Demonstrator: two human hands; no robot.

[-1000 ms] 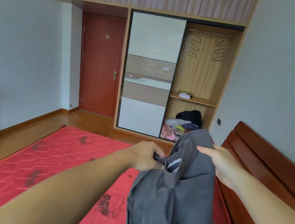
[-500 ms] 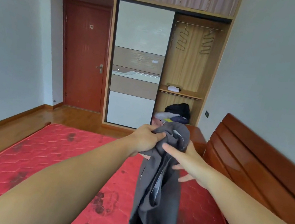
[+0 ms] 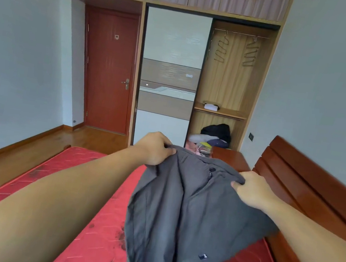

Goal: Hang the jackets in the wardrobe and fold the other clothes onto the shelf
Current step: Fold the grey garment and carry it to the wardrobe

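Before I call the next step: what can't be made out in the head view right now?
- Grey garment: lower part cut off by the bottom edge, so its type is unclear.
- Clothes pile in the wardrobe: too small and partly hidden behind the garment to count.
- White item on the shelf: too small to identify.

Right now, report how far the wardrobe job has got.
Done: one white folded item sits on the shelf. In hand: left hand and right hand spread a grey garment over the bed. Left: both hangers are bare, and a clothes pile waits below.
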